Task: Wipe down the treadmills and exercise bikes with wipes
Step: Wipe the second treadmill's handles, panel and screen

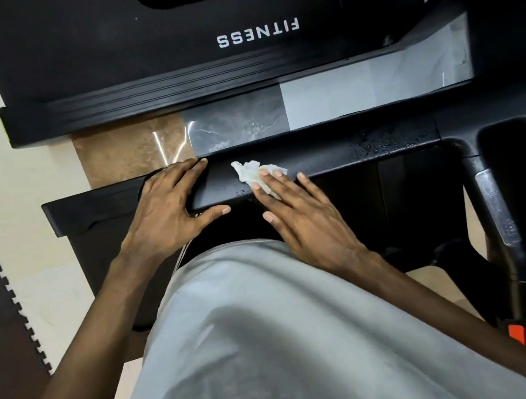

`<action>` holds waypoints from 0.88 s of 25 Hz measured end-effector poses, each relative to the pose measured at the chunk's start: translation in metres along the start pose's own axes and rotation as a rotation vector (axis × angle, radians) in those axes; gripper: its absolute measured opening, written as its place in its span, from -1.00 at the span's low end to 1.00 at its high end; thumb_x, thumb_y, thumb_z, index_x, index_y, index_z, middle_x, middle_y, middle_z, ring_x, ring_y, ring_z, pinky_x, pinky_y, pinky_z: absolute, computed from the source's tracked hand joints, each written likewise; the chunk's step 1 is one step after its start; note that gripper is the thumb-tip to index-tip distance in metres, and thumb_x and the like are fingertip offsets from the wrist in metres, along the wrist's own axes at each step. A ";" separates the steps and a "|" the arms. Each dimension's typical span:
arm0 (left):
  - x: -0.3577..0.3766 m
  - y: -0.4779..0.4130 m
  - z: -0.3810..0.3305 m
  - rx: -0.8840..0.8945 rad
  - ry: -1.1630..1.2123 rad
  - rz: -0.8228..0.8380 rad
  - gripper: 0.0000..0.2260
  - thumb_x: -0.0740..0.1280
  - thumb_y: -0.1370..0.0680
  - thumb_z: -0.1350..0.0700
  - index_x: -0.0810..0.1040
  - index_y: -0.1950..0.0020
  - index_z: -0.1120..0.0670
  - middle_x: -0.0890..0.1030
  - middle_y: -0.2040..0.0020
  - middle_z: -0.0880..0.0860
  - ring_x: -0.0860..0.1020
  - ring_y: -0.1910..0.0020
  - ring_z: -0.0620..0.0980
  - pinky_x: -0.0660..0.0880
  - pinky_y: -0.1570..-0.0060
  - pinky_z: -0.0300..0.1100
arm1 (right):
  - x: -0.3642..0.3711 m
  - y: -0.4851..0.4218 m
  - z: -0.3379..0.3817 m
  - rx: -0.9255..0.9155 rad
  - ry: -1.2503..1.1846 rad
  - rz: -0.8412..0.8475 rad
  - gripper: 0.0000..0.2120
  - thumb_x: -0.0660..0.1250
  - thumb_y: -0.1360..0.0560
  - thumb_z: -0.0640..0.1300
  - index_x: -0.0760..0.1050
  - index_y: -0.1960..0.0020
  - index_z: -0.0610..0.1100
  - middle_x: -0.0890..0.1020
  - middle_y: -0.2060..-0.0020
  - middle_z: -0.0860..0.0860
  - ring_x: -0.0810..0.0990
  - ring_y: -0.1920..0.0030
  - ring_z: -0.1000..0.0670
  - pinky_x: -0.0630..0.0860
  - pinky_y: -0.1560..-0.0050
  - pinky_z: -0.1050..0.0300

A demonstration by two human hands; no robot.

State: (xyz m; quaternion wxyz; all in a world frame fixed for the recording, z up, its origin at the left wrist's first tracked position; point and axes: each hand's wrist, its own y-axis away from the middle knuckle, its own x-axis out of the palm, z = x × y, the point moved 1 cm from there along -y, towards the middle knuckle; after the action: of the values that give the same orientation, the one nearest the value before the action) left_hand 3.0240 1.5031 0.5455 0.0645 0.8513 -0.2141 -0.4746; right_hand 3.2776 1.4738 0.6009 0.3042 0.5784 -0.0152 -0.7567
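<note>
Loose, smooth light-grey garment (273,333), a bit creased; bare forearms (101,306); nails on left hand (168,209) and right hand (304,217) trimmed short.

The left hand (168,209) rests across the matte black plastic treadmill crossbar (366,151) near its left end, while the right hand (304,217) presses a crumpled white wipe (247,171) onto it with straight fingers (281,183).
</note>
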 end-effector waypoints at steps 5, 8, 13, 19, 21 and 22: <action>-0.002 -0.015 -0.011 0.042 -0.002 0.087 -0.17 0.21 -0.45 -0.46 0.35 -0.56 0.05 0.42 -0.49 0.06 0.36 -0.46 0.07 0.18 -0.48 0.00 | -0.018 0.014 -0.031 0.178 -0.001 -0.074 -0.55 0.02 -0.69 -0.01 0.31 -0.55 -0.05 0.30 -0.55 0.01 0.22 -0.55 0.09 0.08 -0.58 -0.04; 0.004 -0.019 -0.016 0.051 0.008 0.070 -0.20 0.22 -0.45 -0.46 0.38 -0.54 0.02 0.44 -0.48 0.04 0.38 -0.45 0.05 0.20 -0.46 -0.02 | -0.035 0.032 -0.076 0.449 0.047 -0.152 -0.53 0.00 -0.68 -0.01 0.32 -0.55 -0.07 0.31 -0.55 -0.01 0.22 -0.56 0.06 0.10 -0.57 -0.05; 0.005 -0.020 -0.015 0.041 0.032 0.038 -0.21 0.22 -0.44 -0.47 0.42 -0.52 0.00 0.46 -0.46 0.04 0.42 -0.43 0.06 0.22 -0.45 -0.03 | -0.049 -0.008 -0.078 0.496 0.005 -0.104 -0.54 0.03 -0.67 -0.02 0.41 -0.47 -0.17 0.41 -0.48 -0.12 0.30 -0.52 -0.05 0.11 -0.56 0.00; -0.012 -0.035 -0.017 -0.035 0.010 0.286 -0.03 0.13 -0.35 -0.56 0.21 -0.61 -0.01 0.30 -0.56 0.03 0.24 -0.53 0.05 0.05 -0.50 -0.07 | -0.050 -0.076 -0.054 0.231 -0.012 0.120 -0.58 0.06 -0.68 0.01 0.40 -0.48 -0.06 0.55 -0.31 -0.05 0.52 -0.30 -0.09 0.27 -0.46 -0.03; -0.018 -0.046 -0.019 -0.031 0.000 0.380 0.01 0.23 -0.35 -0.56 0.11 -0.64 -0.01 0.23 -0.59 0.03 0.16 -0.55 0.04 0.00 -0.51 -0.09 | -0.047 -0.097 -0.055 0.224 -0.005 0.279 -0.58 0.02 -0.70 0.03 0.41 -0.48 -0.04 0.51 -0.36 -0.04 0.51 -0.32 -0.11 0.29 -0.42 -0.01; -0.020 -0.051 -0.020 -0.026 0.001 0.423 0.01 0.29 -0.37 -0.52 0.08 -0.65 -0.01 0.19 -0.60 0.03 0.13 -0.56 0.04 0.00 -0.51 -0.08 | -0.047 -0.106 -0.057 0.235 -0.022 0.358 -0.57 0.00 -0.71 0.04 0.39 -0.50 -0.03 0.47 -0.41 -0.04 0.48 -0.37 -0.11 0.28 -0.43 0.00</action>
State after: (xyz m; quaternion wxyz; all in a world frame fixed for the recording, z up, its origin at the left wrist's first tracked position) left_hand 3.0468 1.5555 0.5563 0.1738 0.7867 -0.3821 -0.4526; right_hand 3.2881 1.6014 0.5825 0.3642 0.5896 -0.2091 -0.6899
